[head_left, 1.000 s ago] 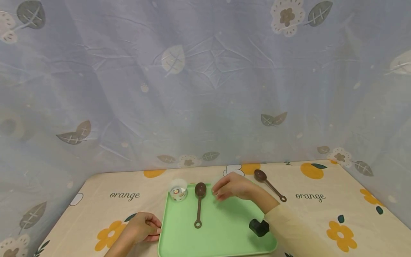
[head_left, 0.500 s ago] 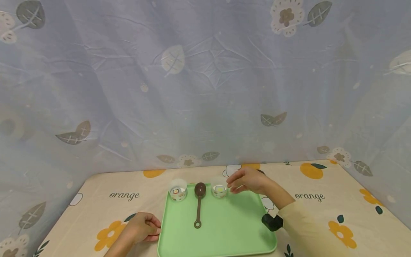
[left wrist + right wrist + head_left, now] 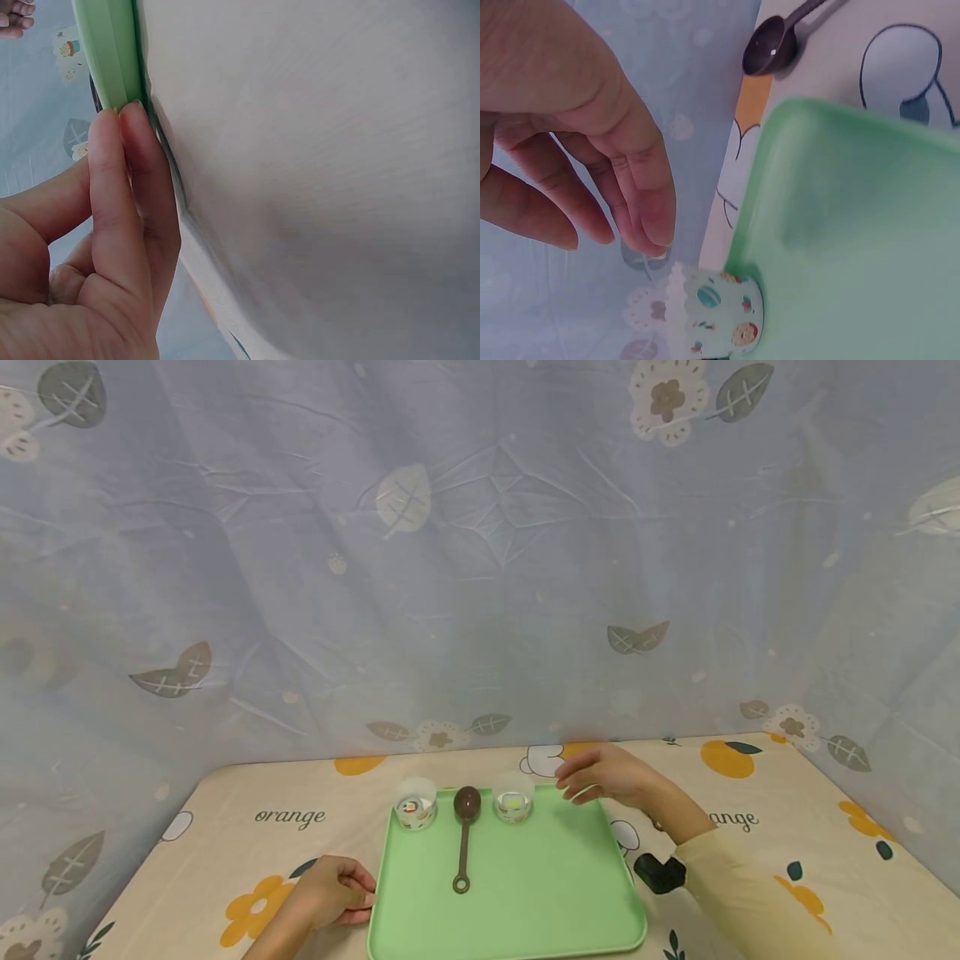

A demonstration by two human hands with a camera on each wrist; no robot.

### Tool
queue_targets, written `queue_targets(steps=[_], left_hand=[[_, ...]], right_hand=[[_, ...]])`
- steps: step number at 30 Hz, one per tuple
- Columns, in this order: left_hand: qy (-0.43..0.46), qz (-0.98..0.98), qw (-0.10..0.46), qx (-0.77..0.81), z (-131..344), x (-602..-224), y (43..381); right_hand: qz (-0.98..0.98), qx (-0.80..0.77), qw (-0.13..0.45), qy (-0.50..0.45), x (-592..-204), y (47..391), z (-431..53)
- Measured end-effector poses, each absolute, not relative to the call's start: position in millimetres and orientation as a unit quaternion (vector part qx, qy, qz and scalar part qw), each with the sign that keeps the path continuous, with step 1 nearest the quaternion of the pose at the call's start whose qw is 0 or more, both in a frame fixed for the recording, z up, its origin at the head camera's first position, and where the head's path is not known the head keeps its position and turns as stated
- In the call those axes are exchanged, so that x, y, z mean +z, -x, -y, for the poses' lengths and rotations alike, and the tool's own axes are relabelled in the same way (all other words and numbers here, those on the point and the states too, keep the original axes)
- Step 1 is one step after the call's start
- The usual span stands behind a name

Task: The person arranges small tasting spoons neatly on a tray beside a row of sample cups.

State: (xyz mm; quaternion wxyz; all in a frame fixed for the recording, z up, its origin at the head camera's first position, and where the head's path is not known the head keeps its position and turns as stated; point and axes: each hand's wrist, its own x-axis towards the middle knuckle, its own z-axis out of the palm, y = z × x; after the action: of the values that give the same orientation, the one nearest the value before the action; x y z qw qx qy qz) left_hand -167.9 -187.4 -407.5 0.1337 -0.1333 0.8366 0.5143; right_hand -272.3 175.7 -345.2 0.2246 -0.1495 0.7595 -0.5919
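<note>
Patterned cup stands on the green tray, left of the loosely spread right grip; left grip touches the tray's rim, whether pinching I cannot tell

Fabric-walled tabletop booth, with leaf-print curtain and orange-print tablecloth

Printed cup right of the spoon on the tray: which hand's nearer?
Right. The right hand hovers just to the right of the printed cup, not touching it; the left hand is farther off, at the left rim of the tray.
</note>
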Motion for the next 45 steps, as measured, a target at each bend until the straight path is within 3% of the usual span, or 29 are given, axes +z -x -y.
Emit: queue_targets(steps=[45], left_hand=[[0.126, -0.842, 0.131, 0.508, 188, -407, 167]], right_hand=[[-0.805, -0.569, 0.159, 0.056, -366, 288, -259]])
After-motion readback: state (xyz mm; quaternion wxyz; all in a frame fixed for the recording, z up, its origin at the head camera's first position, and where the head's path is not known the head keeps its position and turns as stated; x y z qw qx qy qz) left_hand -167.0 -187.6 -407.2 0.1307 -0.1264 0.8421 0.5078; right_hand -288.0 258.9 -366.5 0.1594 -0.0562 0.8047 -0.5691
